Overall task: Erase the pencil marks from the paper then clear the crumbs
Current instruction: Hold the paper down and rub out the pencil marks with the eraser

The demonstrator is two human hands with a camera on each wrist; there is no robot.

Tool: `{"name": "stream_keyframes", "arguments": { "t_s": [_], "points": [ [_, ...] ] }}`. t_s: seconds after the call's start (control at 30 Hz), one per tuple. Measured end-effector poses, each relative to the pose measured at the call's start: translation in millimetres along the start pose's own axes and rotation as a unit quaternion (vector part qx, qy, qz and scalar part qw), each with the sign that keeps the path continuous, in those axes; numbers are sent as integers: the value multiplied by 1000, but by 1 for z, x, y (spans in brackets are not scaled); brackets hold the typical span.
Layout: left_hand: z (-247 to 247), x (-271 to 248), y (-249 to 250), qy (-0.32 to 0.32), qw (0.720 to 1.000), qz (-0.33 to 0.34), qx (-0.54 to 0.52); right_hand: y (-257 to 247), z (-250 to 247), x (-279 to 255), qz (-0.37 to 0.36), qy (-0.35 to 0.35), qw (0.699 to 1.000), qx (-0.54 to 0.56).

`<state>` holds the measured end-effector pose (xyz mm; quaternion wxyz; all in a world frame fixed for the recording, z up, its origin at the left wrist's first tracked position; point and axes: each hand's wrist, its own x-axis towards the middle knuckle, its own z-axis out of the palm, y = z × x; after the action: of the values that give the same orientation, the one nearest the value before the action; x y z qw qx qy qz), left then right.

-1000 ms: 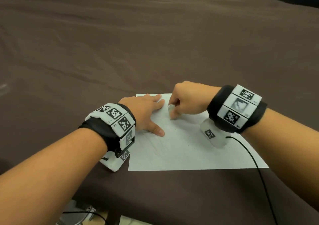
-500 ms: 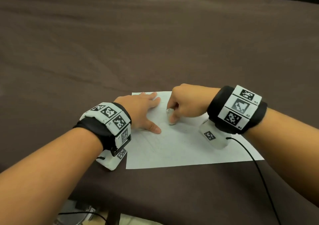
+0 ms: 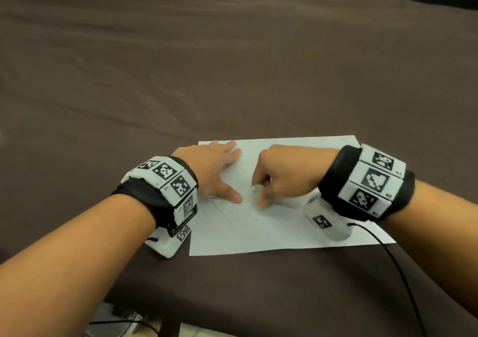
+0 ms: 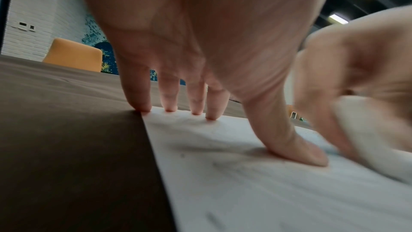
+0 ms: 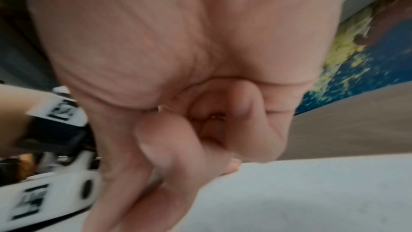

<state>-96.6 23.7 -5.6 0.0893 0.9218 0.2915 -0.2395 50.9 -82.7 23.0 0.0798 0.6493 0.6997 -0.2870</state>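
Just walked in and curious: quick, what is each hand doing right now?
Left hand: open, fingers spread flat, pressing the paper down.
Right hand: closed, fingers curled round a white eraser against the paper.

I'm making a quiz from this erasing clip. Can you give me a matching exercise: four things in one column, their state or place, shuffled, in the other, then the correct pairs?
Things:
1. left hand
2. right hand
3. eraser
4. paper

States:
A. white, pinched and pressed onto the sheet
B. lies flat on the brown cloth
C. fingers spread, pressing the sheet down
D. curled round a small white block

Pairs: 1-C, 2-D, 3-A, 4-B
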Motion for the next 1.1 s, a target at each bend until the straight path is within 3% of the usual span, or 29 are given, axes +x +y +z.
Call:
{"name": "stream_keyframes", "arguments": {
  "t_s": [0.13, 0.33, 0.4, 0.53, 0.6, 0.7, 0.9, 1.0, 1.1],
  "points": [
    [1, 0, 0, 0, 1000, -2, 0, 4, 1, 1, 9, 7, 1000, 25],
    [0, -2, 1, 6, 1000, -3, -4, -5, 13, -31, -29, -118, 991, 61],
    [0, -2, 1, 6, 1000, -3, -3, -8, 12, -28, -28, -102, 993, 45],
    [-1, -2, 1, 2, 1000, -1, 4, 1, -3, -2, 2, 16, 1000, -7],
    [-1, -2, 1, 2, 1000, -2, 2, 7, -9, 8, 21, 39, 999, -14],
    [0, -2, 0, 1, 1000, -1, -3, 6, -3, 7, 5, 29, 1000, -5],
    [2, -2, 1, 19, 999, -15, -22, -9, 19, -22, -45, -85, 995, 12],
    [3, 0, -1, 22, 999, -16, -28, -8, 12, -19, -27, -81, 996, 28],
    [3, 1, -2, 12, 999, -15, -28, 3, 1, -1, -4, -24, 1000, 7]
  ]
}}
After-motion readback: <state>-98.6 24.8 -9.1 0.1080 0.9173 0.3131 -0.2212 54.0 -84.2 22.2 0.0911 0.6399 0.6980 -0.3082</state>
